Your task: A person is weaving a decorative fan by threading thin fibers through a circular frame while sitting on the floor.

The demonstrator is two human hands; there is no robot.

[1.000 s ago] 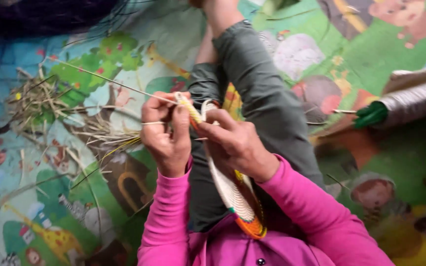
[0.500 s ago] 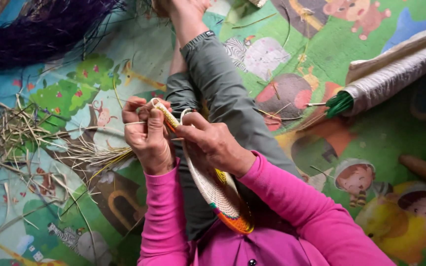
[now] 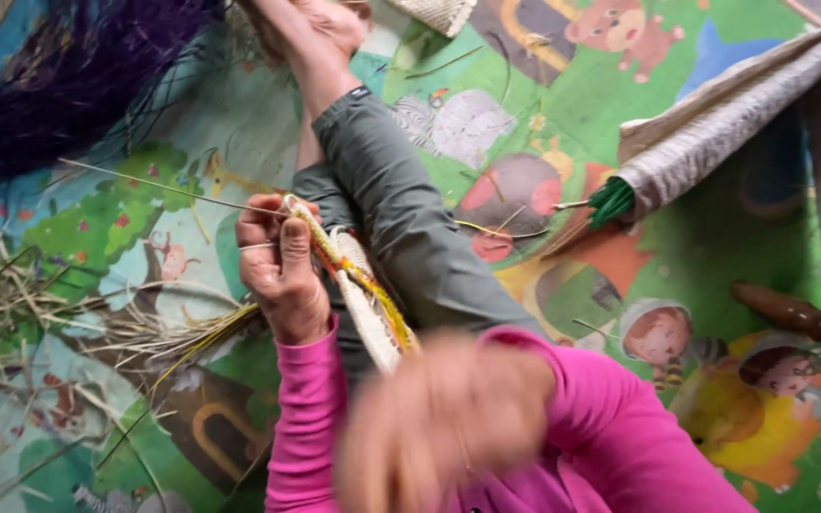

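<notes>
Fingers of left hand (image 3: 280, 266) pinch the coil (image 3: 365, 296) rim, light, stiff, likely frays, best held at rim; right hand (image 3: 448, 427) near, blurred, grip unclear.

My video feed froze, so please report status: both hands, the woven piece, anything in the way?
Left hand pinching the coil end of the woven disc. Right hand off it, blurred, grip unclear. Loose straw beside left hand, nothing blocking.

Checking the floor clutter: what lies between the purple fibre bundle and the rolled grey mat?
In the head view, the person's outstretched grey-trousered leg crosses the picture mat between the purple fibre bundle and the rolled grey mat.
</notes>
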